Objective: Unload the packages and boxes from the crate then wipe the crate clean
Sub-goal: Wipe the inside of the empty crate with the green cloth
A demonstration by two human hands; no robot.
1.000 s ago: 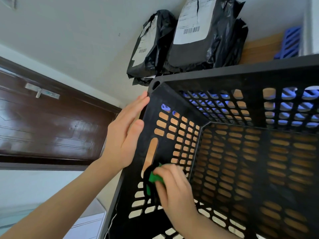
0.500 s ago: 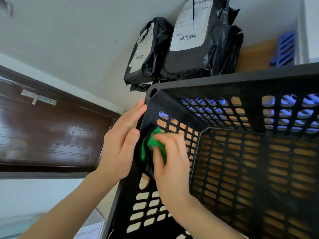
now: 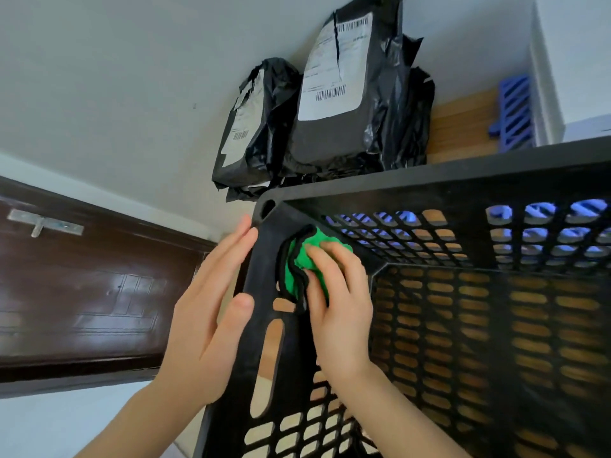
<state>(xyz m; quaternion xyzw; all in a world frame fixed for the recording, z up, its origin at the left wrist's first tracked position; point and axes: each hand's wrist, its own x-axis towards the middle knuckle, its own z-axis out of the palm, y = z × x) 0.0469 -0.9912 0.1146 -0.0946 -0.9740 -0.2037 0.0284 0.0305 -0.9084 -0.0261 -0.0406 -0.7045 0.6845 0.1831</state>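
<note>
A black slotted plastic crate [image 3: 429, 190] fills the right and lower part of the view, with nothing inside it. My right hand [image 3: 337, 299] is inside the crate and presses a bunched green cloth with a black edge [image 3: 301, 262] against the left wall near the top corner. Outside that same wall, my left hand [image 3: 211, 312] lies flat with straight fingers against the crate. Two black plastic mail packages with white labels, a smaller one [image 3: 254, 127] and a larger one [image 3: 350, 94], lean against the wall behind the crate.
The crate stands on a wooden surface [image 3: 463, 127]. A blue slotted plastic piece [image 3: 514, 110] leans at the back right beside a white object [image 3: 578, 61]. A dark brown door [image 3: 82, 292] with a metal latch is on the left.
My right hand has slid the green cloth up the crate's left inner wall, from near the long handle slot to the top corner. My left hand has stayed flat on the outside.
</note>
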